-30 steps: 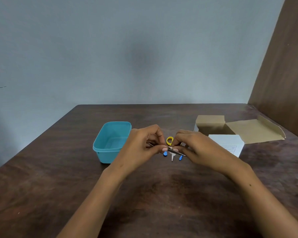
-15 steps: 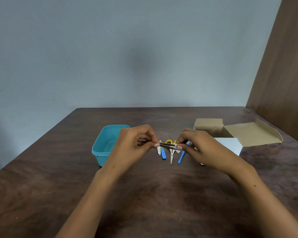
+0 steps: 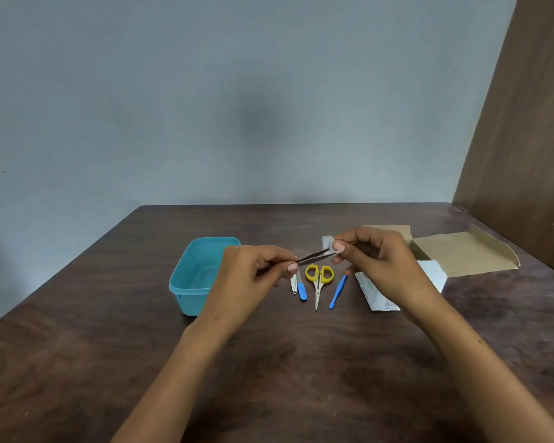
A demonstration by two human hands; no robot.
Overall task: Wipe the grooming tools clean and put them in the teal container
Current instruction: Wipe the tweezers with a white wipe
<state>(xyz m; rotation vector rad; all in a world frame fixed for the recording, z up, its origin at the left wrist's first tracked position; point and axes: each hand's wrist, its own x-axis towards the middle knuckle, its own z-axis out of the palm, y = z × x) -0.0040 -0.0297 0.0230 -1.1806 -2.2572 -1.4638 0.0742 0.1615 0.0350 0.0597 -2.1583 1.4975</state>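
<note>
My left hand (image 3: 253, 273) pinches one end of dark metal tweezers (image 3: 312, 256) held above the table. My right hand (image 3: 376, 260) pinches a small white wipe (image 3: 328, 243) around the tweezers' other end. Below them on the table lie yellow-handled scissors (image 3: 318, 279), a small nail clipper (image 3: 293, 284) beside a blue-handled tool (image 3: 302, 290), and a thin blue pick (image 3: 338, 291). The open teal container (image 3: 186, 282) stands left of my left hand; what it holds is partly hidden.
An open brown cardboard box (image 3: 461, 252) lies at the right. A white packet (image 3: 378, 297) sits partly under my right hand. A brown wooden panel (image 3: 525, 139) rises along the table's right edge, and a grey wall stands behind.
Both hands have lifted the tweezers and spread apart. My right hand slid the wipe up and to the right along them. The tools on the table now show fully.
</note>
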